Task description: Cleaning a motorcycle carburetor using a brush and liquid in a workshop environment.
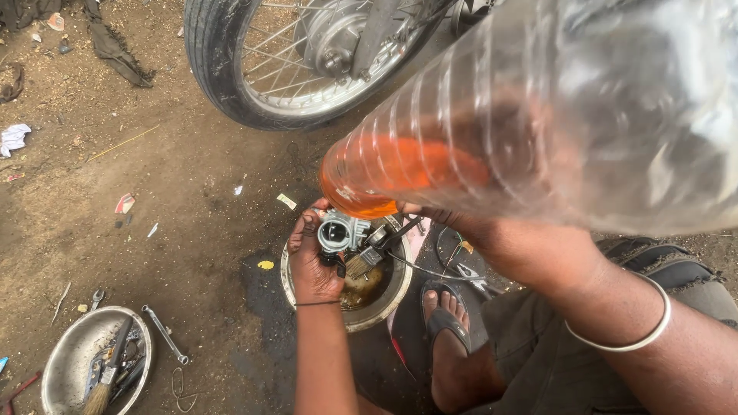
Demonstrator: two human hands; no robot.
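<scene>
Two hands at work over a round metal basin (400, 296) on the dirt floor (177, 207). Left hand (314, 261) wrapped around a small silver carburetor (338, 232), fingers closed on its body, held just above the basin rim. Carburetor: cast metal, grimy, round bore facing the camera. Right hand (492, 238) mostly hidden behind a large clear plastic bottle (538, 115); grip on a brush (373, 250) likely, fingers not clear enough to tell. Brush bristles touching the carburetor's side. Bottle tilted, ribbed, orange liquid pooled at its lower end, close to the lens and blurred. Murky liquid in the basin. Sandalled foot (446, 311) just beside the basin. Spoked motorcycle wheel (300, 54) upright beyond. Second steel bowl (69, 361) at lower left with another brush and tools; spanner (164, 333) on oil-stained ground nearby. Scraps of litter scattered about.
</scene>
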